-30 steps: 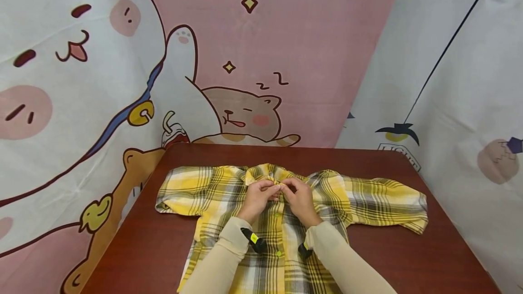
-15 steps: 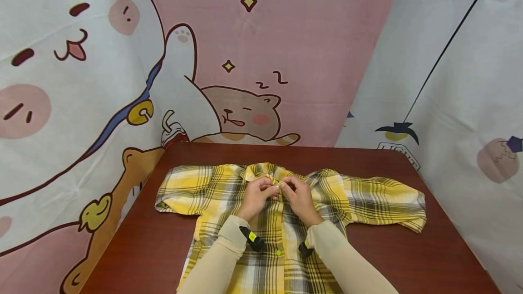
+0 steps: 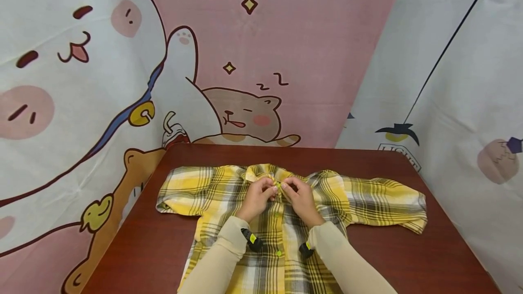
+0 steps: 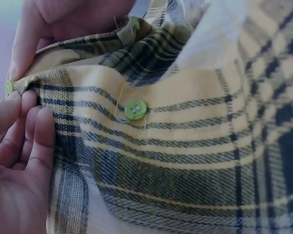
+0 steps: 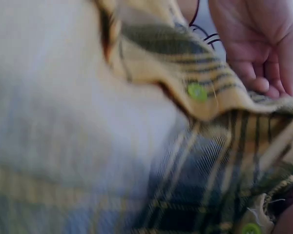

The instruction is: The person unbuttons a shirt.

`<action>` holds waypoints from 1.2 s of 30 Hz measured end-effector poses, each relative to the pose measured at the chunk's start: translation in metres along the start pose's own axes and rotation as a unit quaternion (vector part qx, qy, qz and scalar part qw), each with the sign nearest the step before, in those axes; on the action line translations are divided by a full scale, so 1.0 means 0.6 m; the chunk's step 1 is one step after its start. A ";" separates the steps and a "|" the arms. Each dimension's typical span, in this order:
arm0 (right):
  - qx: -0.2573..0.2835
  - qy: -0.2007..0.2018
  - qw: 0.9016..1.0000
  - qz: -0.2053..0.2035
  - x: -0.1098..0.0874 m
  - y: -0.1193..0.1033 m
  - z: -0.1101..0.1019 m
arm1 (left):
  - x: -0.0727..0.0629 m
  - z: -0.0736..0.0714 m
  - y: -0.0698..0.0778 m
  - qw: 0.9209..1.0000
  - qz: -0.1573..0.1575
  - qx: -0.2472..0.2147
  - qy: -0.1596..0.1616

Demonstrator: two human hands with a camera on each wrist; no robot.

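Note:
A yellow plaid shirt (image 3: 237,194) lies front up on the table, sleeves spread to both sides. At its collar my left hand (image 3: 256,198) and right hand (image 3: 301,199) meet, each pinching the cloth of the front edge. In the left wrist view a green button (image 4: 9,87) sits right at the fingertips of both hands. Another green button (image 4: 136,110), with loose threads, shows on the placket. In the right wrist view my left hand (image 5: 268,48) holds the edge from beyond, while only a bit of my right hand (image 5: 290,217) shows at the lower corner.
The dark red table (image 3: 408,262) runs under the shirt. More green buttons, such as the lower button (image 3: 279,253), line the front. A cartoon-printed cloth (image 3: 318,58) hangs behind and beside the table. Black wrist cameras (image 3: 254,242) are strapped over both sleeves.
The fingers of both hands shift slightly at the collar, and a green button shows more clearly between them now. The shirt stays in place; the head view moves only a little.

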State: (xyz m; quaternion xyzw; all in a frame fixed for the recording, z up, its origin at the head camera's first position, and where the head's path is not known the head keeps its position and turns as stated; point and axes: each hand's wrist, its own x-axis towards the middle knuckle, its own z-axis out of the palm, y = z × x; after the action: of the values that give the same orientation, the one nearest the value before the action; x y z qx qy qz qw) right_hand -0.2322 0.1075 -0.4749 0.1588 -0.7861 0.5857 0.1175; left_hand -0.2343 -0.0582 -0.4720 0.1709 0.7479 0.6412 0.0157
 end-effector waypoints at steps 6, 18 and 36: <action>-0.061 -0.053 0.995 -0.055 0.002 0.020 -0.008 | 0.000 0.000 -0.015 1.000 -0.001 -0.002 0.001; -0.189 -0.033 0.960 -0.205 0.026 0.062 -0.009 | 0.018 0.003 -0.051 0.996 -0.048 -0.071 0.027; -0.227 -0.058 0.960 -0.152 0.017 0.062 -0.002 | 0.024 0.016 -0.033 0.978 -0.124 -0.132 0.099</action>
State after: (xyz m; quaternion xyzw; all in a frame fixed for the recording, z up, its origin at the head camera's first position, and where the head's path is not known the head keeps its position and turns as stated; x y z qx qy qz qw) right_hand -0.2560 0.1171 -0.5035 0.2789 -0.8704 0.3571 0.1926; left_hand -0.2502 -0.0476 -0.4901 0.0090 0.6701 0.7409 0.0439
